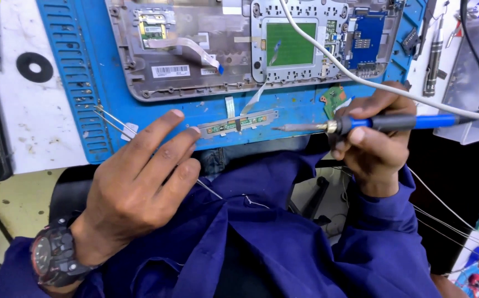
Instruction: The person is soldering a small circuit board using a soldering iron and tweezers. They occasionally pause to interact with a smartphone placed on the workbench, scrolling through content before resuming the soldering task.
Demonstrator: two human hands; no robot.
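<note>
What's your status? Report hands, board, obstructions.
Left hand fingertips pinning narrow grey circuit strip. Right hand gripping blue-handled soldering iron, tip beside strip's end. Nothing between.

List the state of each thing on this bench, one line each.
Soldering iron: held in right hand, tip level near the strip board.
Strip board: flat on blue mat, left hand fingertip on it.
Laptop case: opened, ribbon cable loose.
Tweezers: lying unused.
</note>
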